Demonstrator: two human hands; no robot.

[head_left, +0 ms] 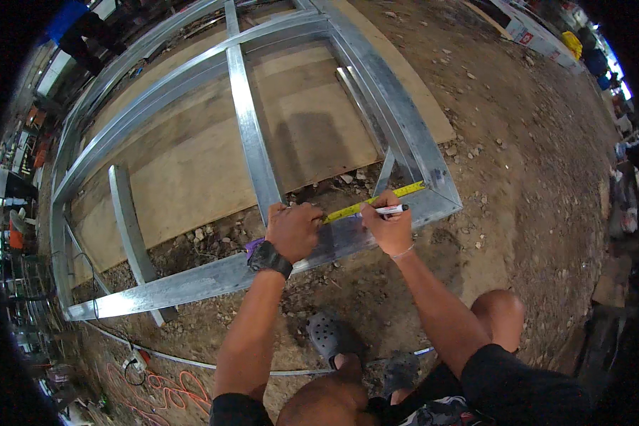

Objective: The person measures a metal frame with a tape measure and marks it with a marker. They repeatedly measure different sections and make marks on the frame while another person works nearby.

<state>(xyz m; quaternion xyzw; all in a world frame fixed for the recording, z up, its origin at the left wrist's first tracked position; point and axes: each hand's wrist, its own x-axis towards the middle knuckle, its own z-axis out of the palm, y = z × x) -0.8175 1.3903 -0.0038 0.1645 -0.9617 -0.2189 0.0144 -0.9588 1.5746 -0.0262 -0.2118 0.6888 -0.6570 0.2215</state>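
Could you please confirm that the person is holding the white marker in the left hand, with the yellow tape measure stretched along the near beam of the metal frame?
Not quite: the head view shows the white marker in the right hand, not the left hand. The yellow tape measure is indeed stretched along the near beam of the metal frame.

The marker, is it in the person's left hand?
No, the right hand holds the marker, while the left hand is at the yellow tape.
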